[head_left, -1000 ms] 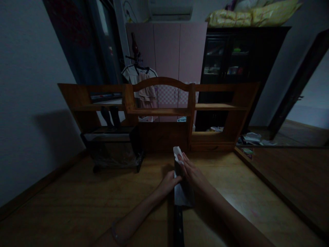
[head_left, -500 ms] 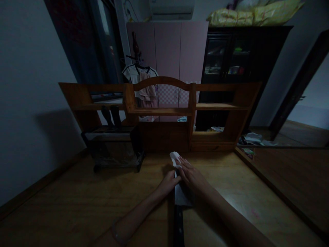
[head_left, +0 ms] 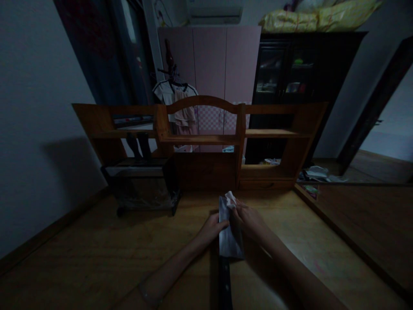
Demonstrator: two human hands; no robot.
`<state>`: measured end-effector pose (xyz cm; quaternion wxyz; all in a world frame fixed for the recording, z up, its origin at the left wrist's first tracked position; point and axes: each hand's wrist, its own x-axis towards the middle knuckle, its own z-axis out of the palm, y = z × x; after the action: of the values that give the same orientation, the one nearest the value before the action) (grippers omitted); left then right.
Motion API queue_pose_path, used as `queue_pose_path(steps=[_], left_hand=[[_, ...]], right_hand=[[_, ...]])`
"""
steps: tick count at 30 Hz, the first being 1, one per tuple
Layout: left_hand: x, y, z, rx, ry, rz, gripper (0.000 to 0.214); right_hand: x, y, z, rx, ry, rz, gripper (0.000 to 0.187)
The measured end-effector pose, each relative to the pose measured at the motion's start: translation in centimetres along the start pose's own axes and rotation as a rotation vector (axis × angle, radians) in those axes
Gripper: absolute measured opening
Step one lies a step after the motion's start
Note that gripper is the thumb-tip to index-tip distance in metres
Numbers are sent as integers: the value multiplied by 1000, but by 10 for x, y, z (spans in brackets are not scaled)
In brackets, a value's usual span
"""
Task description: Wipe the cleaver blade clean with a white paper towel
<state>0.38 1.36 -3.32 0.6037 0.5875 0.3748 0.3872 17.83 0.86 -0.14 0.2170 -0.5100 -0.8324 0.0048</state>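
A cleaver [head_left: 229, 243] with a broad metal blade and a black riveted handle points away from me, its handle toward the bottom edge of the view. My left hand [head_left: 211, 227] grips the blade by its left edge, the thumb lying on the flat face. My right hand [head_left: 248, 218] pinches a crumpled white tissue [head_left: 230, 199] against the blade's far right part. Some of the right fingers are hidden behind the tissue and the hand.
A knife block [head_left: 143, 183] with black handles standing in it is at the left on the wooden table [head_left: 135, 249]. Behind it runs a wooden shelf unit [head_left: 200, 140] with a small drawer [head_left: 266, 185]. A wall rises at the left.
My right hand has slid right with the tissue, from the blade's far left tip to its right side, and its fingers have curled. More of the blade shows. My left hand stays nearly still.
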Motion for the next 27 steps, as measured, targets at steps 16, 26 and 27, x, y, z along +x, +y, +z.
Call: queue_pose_path(steps=[16, 26, 27], left_hand=[[-2, 2, 2, -6, -14, 38, 20], [2, 0, 1, 46, -18, 68, 27], [2, 0, 0, 31, -22, 57, 26]], right_hand=[[1, 0, -1, 38, 175, -63, 46], [2, -17, 2, 133, 83, -171, 45], [2, -14, 2, 123, 85, -151, 45]])
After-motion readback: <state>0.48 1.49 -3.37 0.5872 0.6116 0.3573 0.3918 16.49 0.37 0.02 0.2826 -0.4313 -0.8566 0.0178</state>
